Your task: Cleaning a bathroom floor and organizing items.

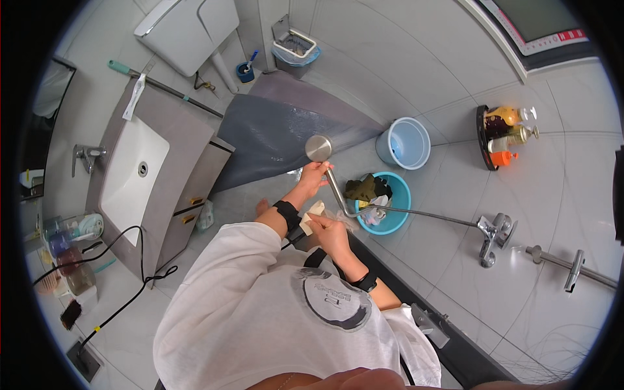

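Note:
My left hand [312, 178] grips the handle of a metal handheld shower head [318, 147]. Fine water sprays from it to the right, over a large wet grey sheet or mat [278, 139] spread on the floor. A metal hose [429, 213] runs from the handle to the wall mixer tap [495, 236]. Close to my body, my right hand [332, 239] pinches a cream, cloth-like piece [313, 217]; its exact kind is unclear. Just right of the hands stands a turquoise basin [403, 209] with dark and light clothes [368, 190] inside.
A light blue bucket [419, 163] stands beyond the basin. At left is a vanity with a white sink [126, 185]. A long pole [165, 90] leans there. A lined bin [292, 63] and toilet brush holder [245, 73] sit at the back. A corner shelf [482, 136] holds bottles.

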Demonstrator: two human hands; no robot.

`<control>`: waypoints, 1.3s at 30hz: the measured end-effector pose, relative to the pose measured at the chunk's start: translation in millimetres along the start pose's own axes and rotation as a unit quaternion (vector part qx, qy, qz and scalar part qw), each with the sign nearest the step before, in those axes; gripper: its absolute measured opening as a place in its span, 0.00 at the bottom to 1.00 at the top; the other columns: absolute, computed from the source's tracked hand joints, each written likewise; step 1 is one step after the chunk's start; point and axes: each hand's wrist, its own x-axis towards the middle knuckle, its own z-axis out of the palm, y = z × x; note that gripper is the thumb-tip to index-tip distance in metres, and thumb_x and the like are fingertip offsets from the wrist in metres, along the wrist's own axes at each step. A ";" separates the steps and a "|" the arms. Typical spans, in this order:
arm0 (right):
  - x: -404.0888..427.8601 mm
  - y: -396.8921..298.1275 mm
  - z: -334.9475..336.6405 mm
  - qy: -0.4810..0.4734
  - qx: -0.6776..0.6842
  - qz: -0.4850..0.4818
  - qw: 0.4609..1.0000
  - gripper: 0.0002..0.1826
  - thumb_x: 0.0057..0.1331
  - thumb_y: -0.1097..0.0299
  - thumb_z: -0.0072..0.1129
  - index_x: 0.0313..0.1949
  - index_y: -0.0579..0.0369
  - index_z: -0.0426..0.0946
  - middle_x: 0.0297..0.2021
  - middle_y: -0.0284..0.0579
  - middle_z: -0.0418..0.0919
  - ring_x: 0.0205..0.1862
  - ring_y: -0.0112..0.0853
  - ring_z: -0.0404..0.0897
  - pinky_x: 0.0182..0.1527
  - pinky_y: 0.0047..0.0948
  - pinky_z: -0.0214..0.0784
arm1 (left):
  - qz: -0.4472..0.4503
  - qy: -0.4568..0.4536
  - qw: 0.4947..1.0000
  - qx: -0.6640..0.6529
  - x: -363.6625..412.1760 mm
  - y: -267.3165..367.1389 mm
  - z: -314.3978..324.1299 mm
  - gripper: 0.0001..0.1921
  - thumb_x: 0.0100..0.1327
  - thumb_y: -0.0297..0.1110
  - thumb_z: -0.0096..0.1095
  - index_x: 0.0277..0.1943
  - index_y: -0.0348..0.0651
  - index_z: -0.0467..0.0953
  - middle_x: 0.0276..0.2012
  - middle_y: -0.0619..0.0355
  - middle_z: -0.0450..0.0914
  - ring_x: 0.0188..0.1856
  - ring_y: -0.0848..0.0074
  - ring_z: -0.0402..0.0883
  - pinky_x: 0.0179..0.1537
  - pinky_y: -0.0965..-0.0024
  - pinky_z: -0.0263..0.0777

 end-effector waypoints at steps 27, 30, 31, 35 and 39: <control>29.8 17.0 42.3 -0.118 0.130 0.084 0.981 0.14 0.57 0.72 0.55 0.44 0.60 0.74 0.31 0.44 0.79 0.31 0.26 0.76 0.35 0.21 0.67 | 0.040 0.367 0.928 -0.052 -31.9 -11.1 -200.5 0.08 0.62 0.37 0.53 0.38 0.44 0.71 0.37 0.64 0.76 0.39 0.79 0.71 0.35 0.66 0.69; 33.2 27.8 18.1 -0.032 0.499 0.175 0.848 0.15 0.62 0.74 0.46 0.48 0.64 0.67 0.40 0.47 0.76 0.40 0.31 0.76 0.44 0.26 0.69 | 0.019 0.315 0.948 -0.023 -28.8 -12.0 -196.6 0.08 0.61 0.38 0.55 0.36 0.43 0.72 0.36 0.65 0.75 0.39 0.79 0.71 0.33 0.67 0.70; 36.1 14.3 5.7 -0.037 0.582 0.171 0.794 0.14 0.64 0.75 0.42 0.49 0.65 0.66 0.43 0.48 0.74 0.43 0.34 0.75 0.47 0.30 0.69 | 0.007 0.308 0.951 -0.013 -22.8 -15.6 -194.8 0.09 0.60 0.38 0.55 0.36 0.43 0.72 0.35 0.64 0.75 0.39 0.79 0.71 0.32 0.66 0.70; 60.0 -24.4 -2.7 -0.132 0.695 0.112 0.698 0.16 0.64 0.76 0.40 0.50 0.65 0.63 0.48 0.53 0.70 0.49 0.41 0.72 0.51 0.39 0.67 | -0.012 0.301 0.953 0.025 -19.9 -13.4 -165.5 0.09 0.59 0.38 0.55 0.38 0.43 0.73 0.33 0.61 0.76 0.38 0.76 0.73 0.34 0.67 0.71; 84.8 -93.8 56.3 -0.310 0.650 0.112 0.685 0.17 0.62 0.77 0.42 0.51 0.64 0.63 0.47 0.53 0.71 0.48 0.41 0.73 0.50 0.39 0.68 | 0.120 0.224 0.962 -0.098 37.2 -101.9 -231.0 0.11 0.57 0.39 0.57 0.36 0.39 0.75 0.26 0.60 0.76 0.30 0.76 0.76 0.32 0.73 0.69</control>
